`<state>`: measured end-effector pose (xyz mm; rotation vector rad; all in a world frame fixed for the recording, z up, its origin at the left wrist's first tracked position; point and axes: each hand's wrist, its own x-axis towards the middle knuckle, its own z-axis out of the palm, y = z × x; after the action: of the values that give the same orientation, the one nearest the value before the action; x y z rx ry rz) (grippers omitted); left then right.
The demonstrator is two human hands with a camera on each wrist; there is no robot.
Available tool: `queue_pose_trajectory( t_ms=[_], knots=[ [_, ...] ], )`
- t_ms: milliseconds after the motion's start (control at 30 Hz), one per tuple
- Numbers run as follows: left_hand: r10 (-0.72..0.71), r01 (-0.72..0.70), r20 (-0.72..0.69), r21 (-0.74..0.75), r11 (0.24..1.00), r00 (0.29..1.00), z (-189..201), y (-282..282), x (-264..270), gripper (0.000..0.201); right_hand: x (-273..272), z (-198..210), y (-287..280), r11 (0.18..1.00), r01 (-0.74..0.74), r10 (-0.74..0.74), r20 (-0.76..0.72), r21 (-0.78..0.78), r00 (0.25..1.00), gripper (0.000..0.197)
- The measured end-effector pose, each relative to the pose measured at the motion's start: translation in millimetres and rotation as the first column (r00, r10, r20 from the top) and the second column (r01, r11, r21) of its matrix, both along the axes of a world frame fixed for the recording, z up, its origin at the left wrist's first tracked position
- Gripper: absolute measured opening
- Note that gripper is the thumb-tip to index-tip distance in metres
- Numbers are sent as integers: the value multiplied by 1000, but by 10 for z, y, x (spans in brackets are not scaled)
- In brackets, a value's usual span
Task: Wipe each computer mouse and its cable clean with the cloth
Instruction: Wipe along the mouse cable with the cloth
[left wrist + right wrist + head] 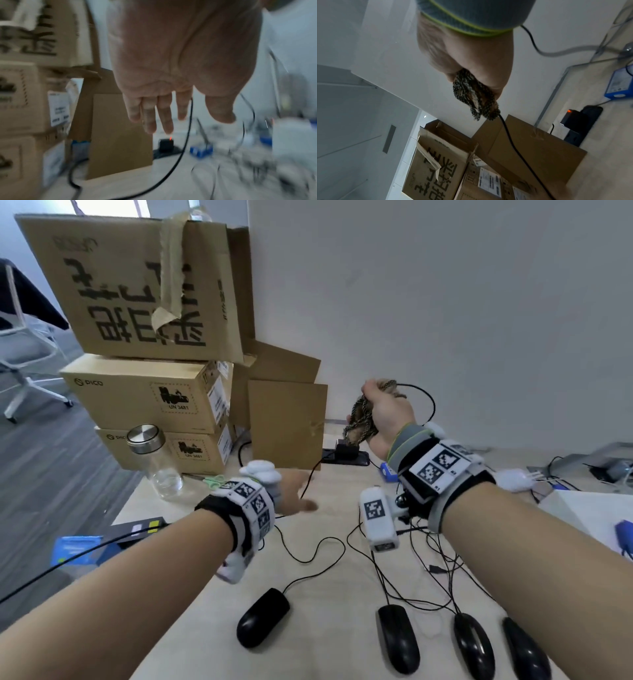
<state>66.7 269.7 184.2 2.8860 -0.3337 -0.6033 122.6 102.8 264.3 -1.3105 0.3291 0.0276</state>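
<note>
Several black wired mice lie along the table's front edge, the leftmost mouse (263, 618) set apart from the others (399, 638). My right hand (376, 405) is raised above the table and grips a dark speckled cloth (361, 414) bunched round a black cable (430, 402). In the right wrist view the cable (513, 143) leaves the cloth (474, 97) and drops toward the table. My left hand (301, 501) hovers low with straight fingers (164, 119). The cable (188, 121) runs beside its index finger, not pinched.
Stacked cardboard boxes (147, 392) fill the back left, with a lidded glass jar (156, 460) and green scissors (214, 481) before them. A power strip with an adapter (346, 455) sits by the wall. Tangled mouse cables (442, 559) cross the table's middle right.
</note>
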Motion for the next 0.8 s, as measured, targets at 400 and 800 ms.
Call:
queue_pose_trajectory(
  t_ms=[400, 800],
  knots=[
    [453, -70, 319, -751, 657, 833, 300, -363, 50, 34, 3, -30, 14, 998, 59, -59, -5, 17, 998, 32],
    [-6, 103, -210, 455, 884, 978, -161, 252, -238, 38, 49, 121, -296, 992, 119, -120, 31, 38, 992, 30]
  ],
)
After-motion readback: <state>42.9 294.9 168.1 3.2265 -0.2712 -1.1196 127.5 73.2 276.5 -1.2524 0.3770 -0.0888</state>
